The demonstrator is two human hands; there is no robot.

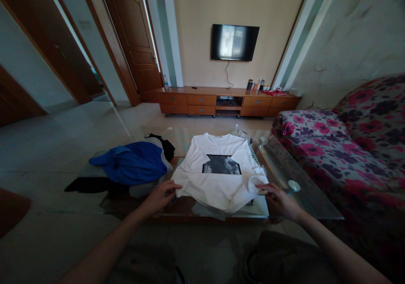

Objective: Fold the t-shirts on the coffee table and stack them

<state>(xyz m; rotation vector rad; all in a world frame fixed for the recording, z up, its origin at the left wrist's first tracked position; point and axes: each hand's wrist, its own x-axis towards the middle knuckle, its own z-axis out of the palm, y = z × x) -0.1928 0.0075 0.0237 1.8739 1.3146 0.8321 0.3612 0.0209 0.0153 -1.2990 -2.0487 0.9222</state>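
A white T-shirt [221, 178] with a dark printed square on its chest lies spread on a glass coffee table [303, 195], collar away from me. My left hand [161, 195] pinches the shirt's near left edge, beside the sleeve. My right hand [278, 199] grips the near right edge. Both hands have their fingers closed on the fabric. The shirt's lower part is bunched and hangs over the table's front edge between my hands.
A heap of clothes [133, 164], blue on top with grey and black under it, sits on the table's left part. A small round lid [294, 186] lies on the glass at right. A floral sofa [348, 136] stands right; a TV cabinet [228, 100] is against the far wall.
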